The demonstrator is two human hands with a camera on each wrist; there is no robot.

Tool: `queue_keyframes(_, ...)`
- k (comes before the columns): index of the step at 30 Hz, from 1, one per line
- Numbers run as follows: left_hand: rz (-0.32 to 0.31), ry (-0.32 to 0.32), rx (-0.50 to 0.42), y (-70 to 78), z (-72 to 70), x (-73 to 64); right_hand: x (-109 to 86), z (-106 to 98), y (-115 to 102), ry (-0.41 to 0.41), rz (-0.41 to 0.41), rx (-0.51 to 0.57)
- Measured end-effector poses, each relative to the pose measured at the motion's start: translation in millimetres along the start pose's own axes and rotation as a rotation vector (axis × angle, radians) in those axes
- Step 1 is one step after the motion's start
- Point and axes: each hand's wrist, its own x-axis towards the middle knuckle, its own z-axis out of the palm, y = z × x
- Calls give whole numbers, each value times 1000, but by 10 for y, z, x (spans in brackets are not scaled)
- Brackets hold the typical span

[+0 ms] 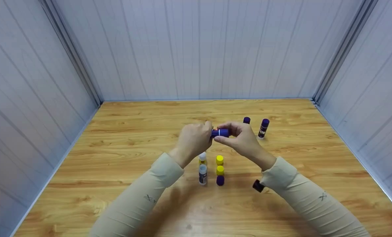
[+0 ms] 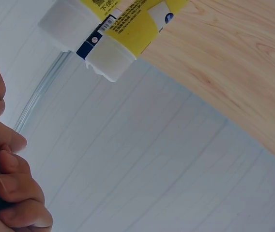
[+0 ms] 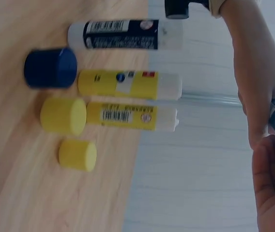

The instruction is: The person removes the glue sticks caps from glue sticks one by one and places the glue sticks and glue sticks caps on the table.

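Note:
Both hands meet above the table around a dark blue glue stick (image 1: pixel 220 132), held level. My left hand (image 1: pixel 195 139) grips its body, mostly covering it. From the other side, my right hand (image 1: pixel 243 140) pinches the blue cap end between thumb and fingers. Below them stand uncapped glue sticks: a navy-labelled one (image 3: pixel 123 35) and two yellow ones (image 3: pixel 118 84), all with whitish tops. Beside this row sit a dark blue cap (image 1: pixel 220 180), a yellow cap (image 1: pixel 220 170) and another yellow cap (image 3: pixel 77 155).
Two capped glue sticks with dark tops stand farther back on the right, one (image 1: pixel 263 129) in full view and the other (image 1: pixel 247 120) partly behind the right hand. A black block (image 1: pixel 258 186) shows at the right cuff. Pale panel walls (image 1: pixel 196 49) enclose the wooden table (image 1: pixel 133 131).

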Motion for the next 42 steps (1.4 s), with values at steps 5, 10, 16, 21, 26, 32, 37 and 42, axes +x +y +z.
queue_keyframes(5, 3, -2, 37, -14, 24, -13, 11, -21, 54, -51, -206, -300)
queue_keyframes(10, 8, 6, 96, -23, 63, -18, -5, -33, 108, -69, -393, -501)
queue_keyframes(16, 5, 0, 151, -59, 138, -38, -20, -38, 153, -63, -463, -605)
queue_keyframes(21, 2, -20, 144, -86, 162, -54, -16, -35, 160, -52, -463, -612)
queue_keyframes(26, -2, -50, 91, -100, 139, -66, -9, -30, 151, -50, -485, -610)
queue_keyframes(32, 24, -19, 79, -124, 152, -113, -5, -24, 167, -73, -533, -595)
queue_keyframes(37, 36, -84, 66, -131, 130, -106, -11, -19, 185, -95, -539, -577)
queue_keyframes(42, 38, -141, 38, -137, 105, -77, -18, -36, 190, -104, -520, -583)
